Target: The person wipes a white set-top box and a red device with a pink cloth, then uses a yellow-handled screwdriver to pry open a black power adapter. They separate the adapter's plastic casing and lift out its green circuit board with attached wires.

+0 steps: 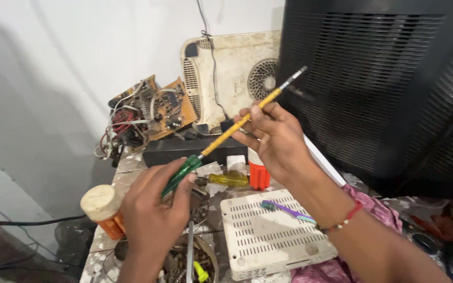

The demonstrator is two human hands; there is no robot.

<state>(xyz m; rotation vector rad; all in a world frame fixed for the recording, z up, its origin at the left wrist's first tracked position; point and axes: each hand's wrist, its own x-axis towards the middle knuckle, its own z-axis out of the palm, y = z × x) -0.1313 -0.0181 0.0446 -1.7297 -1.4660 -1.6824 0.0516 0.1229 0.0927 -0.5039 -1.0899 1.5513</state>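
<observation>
My left hand (150, 209) grips the green handle of a long screwdriver (221, 140) whose yellow-sleeved shaft slants up to the right. My right hand (273, 137) pinches the shaft partway along it, and the bare metal tip points toward a big black ventilated casing (384, 89). A red bead bracelet sits on my right wrist. Below my right forearm lies a white vented box (268, 238) with a purple-and-teal toothbrush (288, 210) on top.
A circuit board with tangled wires (148, 112) and a dirty cream fan panel (232, 78) lean against the wall. A yellow-handled tool (229, 179), an orange-and-white bottle (258, 173), an orange container with a round cap (103, 209) and a bowl of small parts (195, 262) crowd the bench.
</observation>
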